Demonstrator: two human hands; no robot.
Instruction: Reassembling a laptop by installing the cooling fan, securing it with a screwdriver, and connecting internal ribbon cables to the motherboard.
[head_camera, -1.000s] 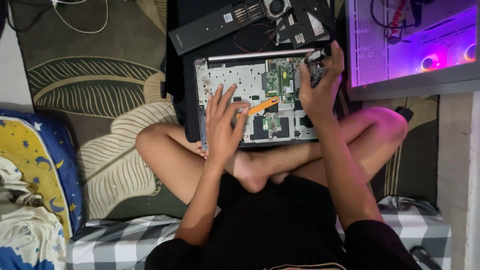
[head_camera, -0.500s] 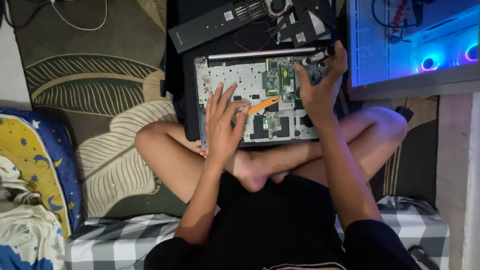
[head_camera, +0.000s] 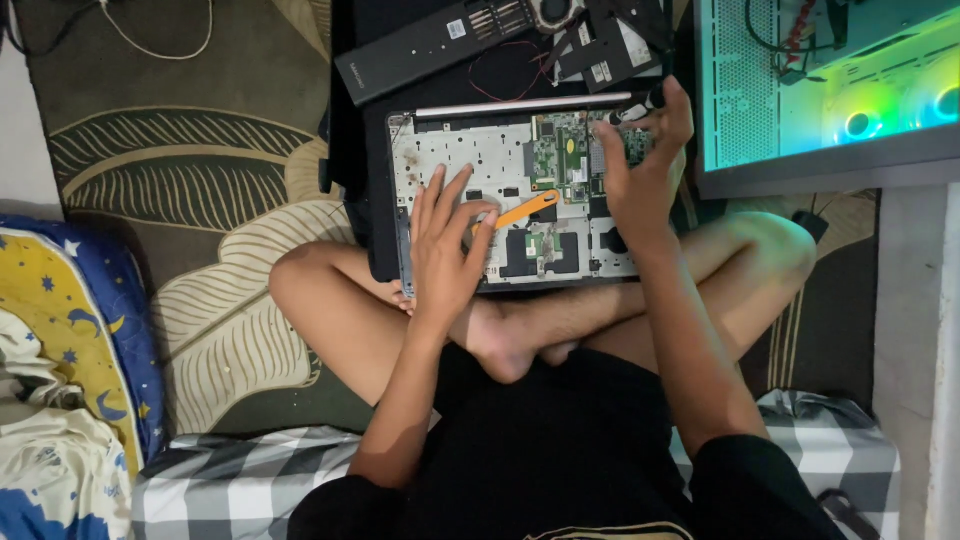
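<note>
Off to the right a lit computer case (head_camera: 830, 90) glows green. A leaf-patterned rug (head_camera: 190, 200) covers the floor, a blue-and-yellow moon-print cushion (head_camera: 70, 330) lies left, and a checked blanket (head_camera: 240, 480) runs along the bottom.

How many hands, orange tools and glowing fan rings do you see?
Hands: 2, left hand and right hand, both on the opened laptop
Orange tools: 1, orange pry tool
Glowing fan rings: 2
Total: 5

Both hands (head_camera: 447, 250) on opened laptop chassis (head_camera: 470, 165)
</note>
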